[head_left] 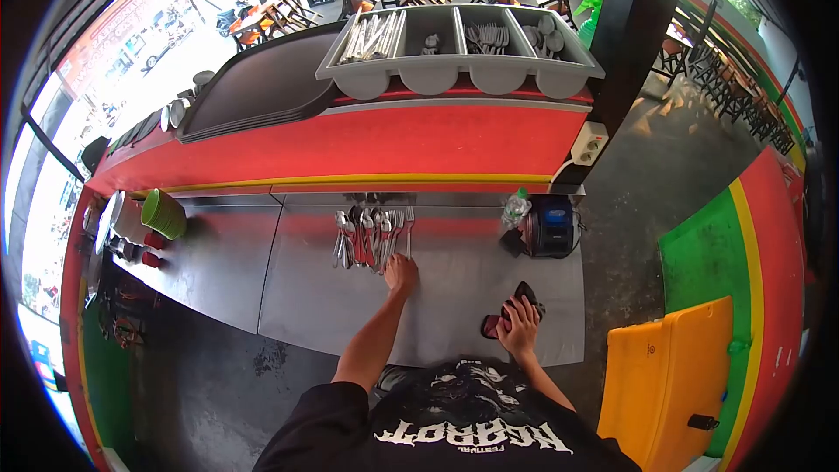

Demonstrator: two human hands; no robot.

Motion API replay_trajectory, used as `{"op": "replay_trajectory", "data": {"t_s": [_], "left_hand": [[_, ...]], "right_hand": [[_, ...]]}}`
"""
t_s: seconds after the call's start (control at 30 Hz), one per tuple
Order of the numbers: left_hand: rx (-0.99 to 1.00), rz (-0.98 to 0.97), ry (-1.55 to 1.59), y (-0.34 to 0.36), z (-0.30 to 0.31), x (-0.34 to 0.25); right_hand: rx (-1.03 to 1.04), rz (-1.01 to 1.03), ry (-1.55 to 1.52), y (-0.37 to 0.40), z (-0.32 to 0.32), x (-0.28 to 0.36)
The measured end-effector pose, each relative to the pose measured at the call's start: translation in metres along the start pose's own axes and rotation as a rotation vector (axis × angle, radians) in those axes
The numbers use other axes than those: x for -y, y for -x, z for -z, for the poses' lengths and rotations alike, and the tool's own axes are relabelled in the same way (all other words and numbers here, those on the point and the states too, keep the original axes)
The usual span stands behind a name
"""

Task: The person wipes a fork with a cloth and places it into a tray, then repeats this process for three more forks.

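Observation:
On the metal counter (332,306) lies a row of spoons and forks (358,236), their heads pointing away from me. My left hand (401,274) is at the near right end of this row, its fingers closed on the handle of a fork (409,225). To the right, my right hand (522,325) curls over a black and dark-red item (491,325) lying on the counter. The hand covers much of that item, and its kind cannot be made out.
A grey cutlery tray (459,70) with four-way dividers stands on the red ledge beside stacked dark trays (253,83). A plastic bottle (516,208) and a black-blue device (551,227) sit at the counter's right. Green baskets (163,214) are left; a yellow box (669,376) is right.

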State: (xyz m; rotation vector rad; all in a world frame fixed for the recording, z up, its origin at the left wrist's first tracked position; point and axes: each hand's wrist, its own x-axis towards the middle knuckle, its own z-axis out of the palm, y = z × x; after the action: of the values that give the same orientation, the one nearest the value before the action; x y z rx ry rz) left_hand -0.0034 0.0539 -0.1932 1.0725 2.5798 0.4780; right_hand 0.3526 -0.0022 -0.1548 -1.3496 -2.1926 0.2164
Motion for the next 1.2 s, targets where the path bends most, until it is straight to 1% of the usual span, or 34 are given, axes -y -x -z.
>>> {"op": "replay_trajectory", "data": {"t_s": [0.2,0.3,0.4,0.5,0.6,0.7,0.8,0.9,1.0,1.1,1.17,1.2], "left_hand": [[0.088,-0.098,-0.083,0.020,0.011,0.002],[0.094,-0.148,-0.063,0.041,0.002,0.015],[0.123,-0.272,-0.105,0.070,-0.011,0.037],[0.124,-0.238,0.122,0.116,-0.001,0.037],[0.279,-0.117,0.343,0.151,0.005,0.037],[0.388,-0.121,0.443,0.177,-0.003,0.042],[0.498,-0.137,0.595,0.186,-0.038,0.054],[0.574,-0.107,0.668,0.192,-0.053,0.059],[0.580,-0.089,0.577,0.201,-0.033,0.050],[0.809,0.122,0.754,0.206,-0.025,0.047],[0.751,0.035,0.682,0.210,-0.027,0.050],[0.721,-0.011,0.646,0.211,-0.028,0.051]], "right_hand": [[-0.028,-0.017,-0.015,0.000,0.002,0.002],[-0.112,-0.010,0.053,0.000,0.008,0.006],[-0.195,-0.116,0.117,0.001,0.008,0.009],[-0.196,-0.172,0.088,0.002,0.004,0.006],[-0.225,-0.187,0.036,0.004,-0.004,-0.001],[-0.238,-0.183,0.073,0.006,-0.012,-0.008],[-0.274,-0.193,0.050,0.005,-0.015,-0.009],[-0.295,-0.207,0.025,0.005,-0.016,-0.010],[-0.308,-0.272,-0.022,0.001,-0.014,-0.007],[-0.145,-0.318,-0.423,-0.009,-0.020,0.011],[0.048,-0.228,-0.643,-0.015,-0.012,0.048],[0.110,-0.115,-0.685,-0.015,-0.012,0.069]]}}
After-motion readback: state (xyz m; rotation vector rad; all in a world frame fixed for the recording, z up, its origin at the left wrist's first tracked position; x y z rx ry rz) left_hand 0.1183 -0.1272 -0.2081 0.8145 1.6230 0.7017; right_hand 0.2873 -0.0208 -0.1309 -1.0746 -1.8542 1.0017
